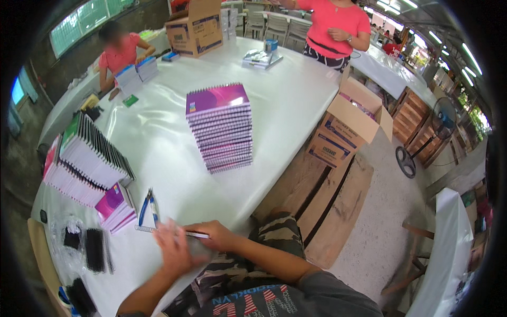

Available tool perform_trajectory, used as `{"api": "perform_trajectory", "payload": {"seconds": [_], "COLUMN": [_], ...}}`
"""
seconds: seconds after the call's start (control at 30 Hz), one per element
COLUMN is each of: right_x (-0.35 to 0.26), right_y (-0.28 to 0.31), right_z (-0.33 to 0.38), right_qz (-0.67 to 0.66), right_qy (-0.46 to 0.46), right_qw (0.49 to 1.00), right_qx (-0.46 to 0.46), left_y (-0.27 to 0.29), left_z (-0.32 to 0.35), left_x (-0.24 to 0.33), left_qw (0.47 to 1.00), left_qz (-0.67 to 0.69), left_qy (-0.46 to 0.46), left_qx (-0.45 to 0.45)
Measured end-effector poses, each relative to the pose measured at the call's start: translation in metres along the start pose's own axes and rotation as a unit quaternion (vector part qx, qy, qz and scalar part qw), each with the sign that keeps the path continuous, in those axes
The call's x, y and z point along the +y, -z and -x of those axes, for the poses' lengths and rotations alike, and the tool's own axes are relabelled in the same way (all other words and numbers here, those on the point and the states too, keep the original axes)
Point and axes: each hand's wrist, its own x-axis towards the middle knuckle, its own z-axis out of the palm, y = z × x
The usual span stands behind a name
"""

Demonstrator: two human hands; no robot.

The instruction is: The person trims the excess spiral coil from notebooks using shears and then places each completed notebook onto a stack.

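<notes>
My right hand is closed on the edge of a thin notebook, seen nearly edge-on near the table's front edge. Beside it, my left hand is smeared by motion, so its grip cannot be made out. A wire spiral coil pokes out just left of the left fingers; whether it joins the notebook is hidden. Blue-handled pliers lie just beyond the coil. Farther off stands a tall stack of purple spiral notebooks. To the left is a short pile of purple-covered books.
Stacks of black-bound books fill the left side, with black coils nearer me. A person in pink sits far left; another stands at the far edge. Open cartons rest on a wooden bench at right, near a fan.
</notes>
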Motion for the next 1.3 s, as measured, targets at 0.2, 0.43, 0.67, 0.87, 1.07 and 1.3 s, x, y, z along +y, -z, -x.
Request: {"api": "perform_trajectory", "payload": {"seconds": [0.2,0.43,0.67,0.87,1.07,1.3], "right_x": [0.002,0.002,0.007,0.0,0.004,0.003], "right_y": [-0.011,-0.005,-0.017,-0.012,-0.011,-0.012], "right_z": [-0.021,-0.023,-0.028,-0.031,-0.03,-0.031], "right_qz": [-0.051,-0.104,-0.129,-0.11,-0.068,-0.068], "right_qy": [-0.107,-0.149,-0.138,-0.166,-0.168,-0.146], "right_qw": [0.992,0.983,0.981,0.98,0.983,0.987], "right_qx": [-0.047,0.024,0.037,0.023,0.015,-0.017], "left_y": [0.015,0.06,0.07,0.061,0.063,0.064], "left_z": [-0.022,-0.063,-0.074,-0.075,-0.082,-0.081], "left_x": [-0.003,-0.004,-0.016,-0.013,-0.006,-0.007], "left_qw": [0.995,0.989,0.969,0.989,0.987,0.977], "left_qz": [-0.03,0.095,0.081,0.057,0.042,0.038], "left_qy": [0.091,0.04,0.031,-0.008,0.029,0.028], "left_qx": [0.018,-0.109,-0.23,-0.137,-0.15,-0.21]}}
